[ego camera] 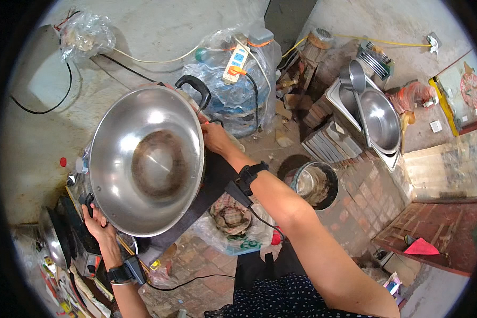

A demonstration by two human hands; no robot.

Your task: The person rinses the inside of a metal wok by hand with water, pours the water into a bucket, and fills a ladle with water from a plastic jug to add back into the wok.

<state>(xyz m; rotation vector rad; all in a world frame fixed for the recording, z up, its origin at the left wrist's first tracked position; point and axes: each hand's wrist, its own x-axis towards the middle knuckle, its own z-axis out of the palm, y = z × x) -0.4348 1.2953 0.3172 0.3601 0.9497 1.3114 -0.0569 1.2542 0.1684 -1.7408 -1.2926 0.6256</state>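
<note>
A large stainless-steel wok [115, 190] with a brown-stained base fills the space in front of me. My left hand [100, 226] is at its lower left, with the black side handle [89, 201] between thumb and curled fingers. Beyond the wok's right rim is my right hand [215, 137], its fingertips beside something red and a small black part; whether it grips either cannot be told. A second, looped black handle [198, 88] stands out at the upper right, apart from that hand. Both wrists wear black straps with dark devices.
A power strip [236, 63] with an orange plug lies on plastic-wrapped goods. A metal bucket [316, 185] stands on the brick floor. At the right, a ladle [361, 107] rests across a steel basin [381, 119]. Another pan [55, 238] leans at lower left. A cable crosses the floor.
</note>
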